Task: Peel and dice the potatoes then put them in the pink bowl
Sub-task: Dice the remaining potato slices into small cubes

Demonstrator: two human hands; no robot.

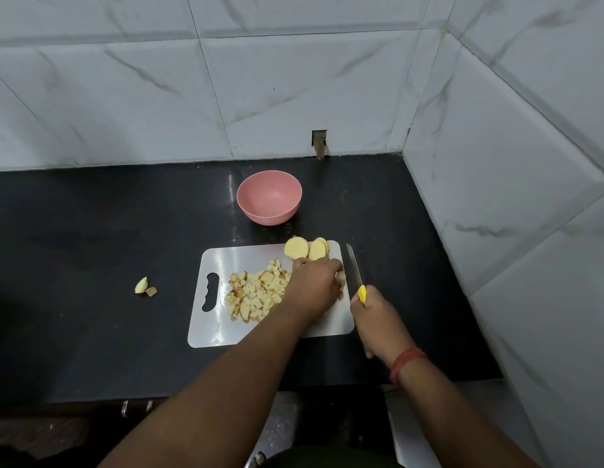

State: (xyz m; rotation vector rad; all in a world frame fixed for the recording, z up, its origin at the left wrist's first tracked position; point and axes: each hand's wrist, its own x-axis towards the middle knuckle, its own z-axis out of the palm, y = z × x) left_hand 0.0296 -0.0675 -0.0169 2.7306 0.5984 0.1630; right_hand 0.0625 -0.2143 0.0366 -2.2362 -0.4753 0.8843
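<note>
**Two hands at one cutting board, dicing under way**

I see one white cutting board [209, 319] on the black surface [91, 231], its handle slot at the left. One pink bowl [269, 196] stands just behind the board, apart from it, and I can see no potato inside. On the board lies one heap of diced potato [256, 292], too many cubes for me to count. At the board's far edge I count one round slice [296, 248] lying flat and, touching it on the right, a short stack of slices [318, 248], at least two. Left of the board, well apart, rest two loose potato pieces [145, 286]. My left hand [314, 285] lies over the board, its grip curled on a small potato piece [341, 278]. My right hand [378, 319] has its grip clamped on the yellow handle of one knife [354, 268], blade pointing away beside the board's right edge. One red thread band [407, 363] circles the right wrist.
</note>
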